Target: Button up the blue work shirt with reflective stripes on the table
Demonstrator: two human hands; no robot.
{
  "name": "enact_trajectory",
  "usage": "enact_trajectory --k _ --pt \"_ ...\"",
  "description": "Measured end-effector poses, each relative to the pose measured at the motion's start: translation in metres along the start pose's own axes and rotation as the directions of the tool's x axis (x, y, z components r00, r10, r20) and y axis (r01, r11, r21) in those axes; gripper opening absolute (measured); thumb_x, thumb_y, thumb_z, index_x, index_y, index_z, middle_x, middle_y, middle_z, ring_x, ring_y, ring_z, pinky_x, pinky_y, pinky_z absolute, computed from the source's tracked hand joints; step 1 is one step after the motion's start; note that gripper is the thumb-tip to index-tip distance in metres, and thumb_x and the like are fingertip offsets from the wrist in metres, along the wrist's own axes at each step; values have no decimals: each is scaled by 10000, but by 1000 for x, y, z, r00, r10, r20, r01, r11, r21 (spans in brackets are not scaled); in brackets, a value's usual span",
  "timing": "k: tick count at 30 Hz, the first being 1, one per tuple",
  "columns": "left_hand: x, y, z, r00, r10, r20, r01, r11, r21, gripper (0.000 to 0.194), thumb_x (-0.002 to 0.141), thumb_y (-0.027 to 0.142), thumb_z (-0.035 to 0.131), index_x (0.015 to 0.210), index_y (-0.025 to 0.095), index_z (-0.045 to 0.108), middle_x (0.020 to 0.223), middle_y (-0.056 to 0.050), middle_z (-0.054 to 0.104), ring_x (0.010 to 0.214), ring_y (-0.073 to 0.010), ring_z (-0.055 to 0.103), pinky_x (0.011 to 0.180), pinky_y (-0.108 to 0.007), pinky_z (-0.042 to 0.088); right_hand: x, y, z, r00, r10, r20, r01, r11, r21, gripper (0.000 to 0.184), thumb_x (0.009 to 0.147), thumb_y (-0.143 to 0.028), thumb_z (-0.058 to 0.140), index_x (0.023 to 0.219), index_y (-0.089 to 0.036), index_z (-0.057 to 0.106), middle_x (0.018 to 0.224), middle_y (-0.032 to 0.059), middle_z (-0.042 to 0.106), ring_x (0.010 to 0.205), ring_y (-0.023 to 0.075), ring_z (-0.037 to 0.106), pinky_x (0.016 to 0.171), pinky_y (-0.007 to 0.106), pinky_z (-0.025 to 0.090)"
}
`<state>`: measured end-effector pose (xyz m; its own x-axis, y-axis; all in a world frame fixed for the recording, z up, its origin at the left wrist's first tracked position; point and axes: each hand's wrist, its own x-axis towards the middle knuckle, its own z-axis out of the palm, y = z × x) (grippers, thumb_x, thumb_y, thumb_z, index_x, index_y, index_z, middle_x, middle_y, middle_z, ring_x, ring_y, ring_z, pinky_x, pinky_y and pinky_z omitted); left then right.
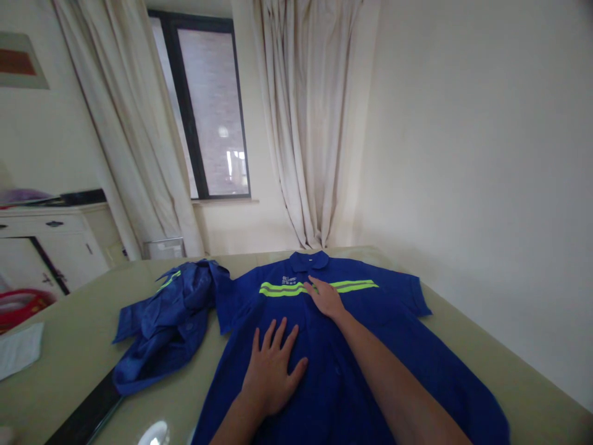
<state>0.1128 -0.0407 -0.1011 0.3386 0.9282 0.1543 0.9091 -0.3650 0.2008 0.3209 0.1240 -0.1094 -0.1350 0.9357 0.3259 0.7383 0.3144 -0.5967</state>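
On the pale green table [83, 334], the blue shirt [331, 371] lies under a splayed, ungrasping left hand [272, 374] and a right hand [328, 300] whose grip I can't tell, where uneven pressure might crease it.

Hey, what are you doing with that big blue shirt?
A person has both hands on a blue shirt spread out on a table, collar at the far end. The left hand lies palm down with fingers spread; the right hand is at the chest stripe. Another blue garment sits crumpled to the left.
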Motion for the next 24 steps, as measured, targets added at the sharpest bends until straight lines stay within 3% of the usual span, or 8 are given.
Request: enact_trajectory --k 4,6,10,14,17,18,21,24 --pt "14 -8 -2 1000 -5 8 5 1000 -2 688 929 719 283 1535 397 302 1637 -30 267 1508 -352 205 1181 -684 112 -6 -3 -15 962 -72 -262 112 984 140 507 1004 -532 356 1202 -181 662 1183 122 692 1120 243 619 1013 386 439" --pt "22 -16 -2 1000 2 16 -2 1000 -2 677 930 712 299 1531 400 312 1635 -26 274 1509 -346 206 1184 -674 117 -20 -14 -30 956 -151 -251 198 965 171 440 1005 -511 393 1100 -196 685 1064 97 707 1000 228 641 929 358 476" --pt "36 -33 -3 1000 15 23 -15 1000 4 629 950 670 317 1524 412 321 1628 -6 296 1506 -326 228 1189 -645 143 -83 -56 -79 934 -349 75 323 917 235 349 1013 -458 457 966 -209 696 950 49 699 867 181 637 827 288 482" --pt "39 -40 -8 998 32 -51 -33 999 -19 496 995 501 359 1438 325 493 1539 -36 466 1429 -288 387 1188 -572 236 -174 -89 -125 742 -515 428 441 857 267 277 970 -439 567 1143 -243 658 1089 38 685 975 177 647 864 260 472" --pt "33 -32 -16 979 127 -159 -139 988 -63 392 1000 287 357 1281 247 627 1312 -66 647 1227 -230 561 1111 -445 385 -229 -87 -131 606 -565 560 550 806 218 259 964 -401 591 1195 -290 628 1149 18 685 1005 181 660 840 250 469" --pt "28 -27 -19 969 161 -188 -179 980 -82 382 990 236 356 1242 244 644 1239 -65 671 1162 -220 587 1069 -416 421 -242 -82 -127 597 -566 568 585 792 174 214 981 -381 566 1170 -304 632 1128 7 691 966 175 667 806 247 470" --pt "1 0 -34 950 213 -229 -259 946 -195 367 983 189 352 1188 265 647 1109 -52 679 1038 -202 613 970 -355 478 -265 -69 -113 642 -570 513 653 757 24 157 1003 -386 525 1092 -319 636 1059 -1 694 873 172 658 751 259 466" --pt "-42 36 -50 933 308 -187 -355 876 -327 302 1004 239 370 1122 282 644 1046 -36 669 980 -176 614 907 -292 487 -272 -70 -112 667 -553 500 648 761 -22 129 976 -396 571 1007 -284 626 997 11 680 853 181 637 754 270 462"
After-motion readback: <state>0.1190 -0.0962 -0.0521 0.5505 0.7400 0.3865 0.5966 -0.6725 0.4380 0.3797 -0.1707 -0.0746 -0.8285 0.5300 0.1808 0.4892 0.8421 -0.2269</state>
